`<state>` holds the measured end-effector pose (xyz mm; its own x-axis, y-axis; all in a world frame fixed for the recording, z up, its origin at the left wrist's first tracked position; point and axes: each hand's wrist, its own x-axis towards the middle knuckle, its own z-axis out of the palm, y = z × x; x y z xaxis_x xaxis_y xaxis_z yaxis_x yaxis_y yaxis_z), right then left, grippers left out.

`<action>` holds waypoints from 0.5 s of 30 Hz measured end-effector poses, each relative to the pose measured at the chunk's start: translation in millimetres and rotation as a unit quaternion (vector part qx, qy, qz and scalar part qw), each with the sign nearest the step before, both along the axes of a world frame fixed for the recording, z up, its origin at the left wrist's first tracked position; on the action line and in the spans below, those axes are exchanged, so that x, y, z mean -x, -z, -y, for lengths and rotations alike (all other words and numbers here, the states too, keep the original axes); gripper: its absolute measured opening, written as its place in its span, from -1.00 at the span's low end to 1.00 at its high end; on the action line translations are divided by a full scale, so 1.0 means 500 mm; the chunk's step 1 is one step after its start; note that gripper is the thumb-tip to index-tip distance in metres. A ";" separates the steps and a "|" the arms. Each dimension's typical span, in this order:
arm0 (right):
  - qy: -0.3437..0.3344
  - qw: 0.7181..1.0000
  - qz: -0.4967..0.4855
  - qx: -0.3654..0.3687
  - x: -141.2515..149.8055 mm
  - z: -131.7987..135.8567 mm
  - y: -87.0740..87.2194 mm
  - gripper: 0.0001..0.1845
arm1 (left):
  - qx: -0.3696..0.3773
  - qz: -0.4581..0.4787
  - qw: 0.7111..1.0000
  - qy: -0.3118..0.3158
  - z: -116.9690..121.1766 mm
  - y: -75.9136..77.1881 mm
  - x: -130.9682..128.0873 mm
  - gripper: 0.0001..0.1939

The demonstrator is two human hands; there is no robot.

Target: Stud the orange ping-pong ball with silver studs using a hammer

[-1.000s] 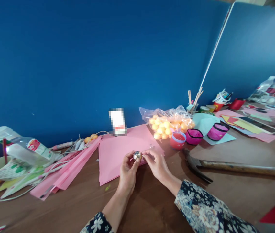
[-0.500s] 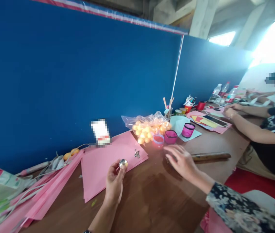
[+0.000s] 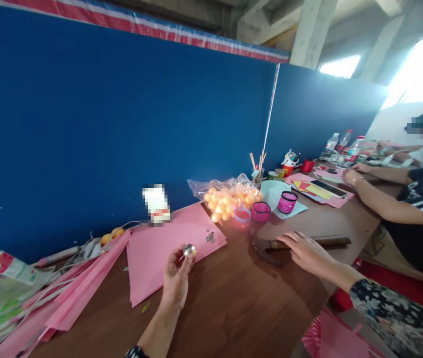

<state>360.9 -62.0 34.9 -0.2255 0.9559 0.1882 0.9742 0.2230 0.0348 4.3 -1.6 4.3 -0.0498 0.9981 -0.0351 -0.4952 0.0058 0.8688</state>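
Observation:
My left hand [image 3: 176, 276] is closed, pinching a small round ball [image 3: 189, 250] that looks silvery and shiny, with a bit of yellow at its edge. Under and beyond it lie pink paper sheets [image 3: 166, 261], with a little heap of shiny metal bits [image 3: 210, 236] on their right side. My right hand [image 3: 304, 251] is over a hammer [image 3: 334, 241] lying on the table, its fingers stretched across the wooden handle near the dark curved head. Whether the fingertips touch the handle I cannot tell.
A clear bag of yellow-orange balls [image 3: 221, 201] lies behind the sheets, beside small pink containers [image 3: 261, 211]. Cables and folded pink paper [image 3: 80, 296] cover the left side. At the right, a co-worker's arm [image 3: 379, 196] rests on the table, near a phone [image 3: 328, 188].
My right hand has moved right, from beside the small containers to over the hammer handle, uncovering the hammer's head. My left hand still holds the ball in nearly the same place.

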 end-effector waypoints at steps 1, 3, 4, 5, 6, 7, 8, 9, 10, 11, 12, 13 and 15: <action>0.001 1.000 0.004 0.003 0.000 -0.005 0.003 -0.43 | -0.002 0.000 1.000 0.002 0.000 0.001 0.000 -0.62; 0.004 1.000 0.012 0.015 0.000 -0.015 0.006 -0.41 | -0.005 0.001 1.000 0.005 0.001 0.001 0.001 -0.63; 0.005 1.000 0.018 0.024 0.001 -0.019 0.005 -0.41 | -0.004 0.003 1.000 0.005 0.002 0.000 0.002 -0.63; 0.005 0.999 0.026 0.034 0.002 -0.023 0.002 -0.42 | -0.003 0.006 1.000 0.005 0.003 -0.001 0.002 -0.64; 0.003 0.999 0.035 0.041 0.005 -0.026 -0.004 -0.45 | -0.001 0.012 1.000 0.004 0.004 -0.003 0.002 -0.65; 0.000 0.998 0.045 0.044 0.008 -0.027 -0.011 -0.50 | 0.000 0.018 1.000 0.003 0.005 -0.005 0.002 -0.65; -0.007 0.997 0.056 0.044 0.011 -0.027 -0.018 -0.57 | 0.001 0.024 1.000 0.004 0.006 -0.007 0.002 -0.66; -0.013 0.997 0.066 0.042 0.015 -0.025 -0.025 -0.63 | 0.001 0.028 1.000 0.006 0.006 -0.007 0.002 -0.66; -0.019 0.996 0.076 0.040 0.018 -0.021 -0.031 -0.69 | 0.002 0.031 1.000 0.005 0.005 -0.007 0.002 -0.66; -0.023 0.995 0.083 0.041 0.021 -0.015 -0.035 -0.73 | 0.002 0.031 1.000 0.005 0.004 -0.006 0.001 -0.65; -0.024 0.995 0.084 0.048 0.023 -0.007 -0.036 -0.74 | 0.006 0.030 1.000 0.000 0.003 -0.004 -0.001 -0.64; -0.019 0.995 0.078 0.061 0.026 0.002 -0.035 -0.74 | 0.008 0.031 0.999 -0.008 0.001 -0.002 -0.002 -0.62; 0.000 0.995 0.046 0.092 0.033 0.026 -0.029 -0.71 | 0.009 0.034 0.999 -0.012 -0.002 0.002 -0.004 -0.61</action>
<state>344.5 -74.8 49.4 -0.2339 0.9722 -0.0120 0.9688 0.2341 0.0813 6.4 -0.6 3.2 -0.0715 0.9958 -0.0573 -0.5526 0.0083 0.8334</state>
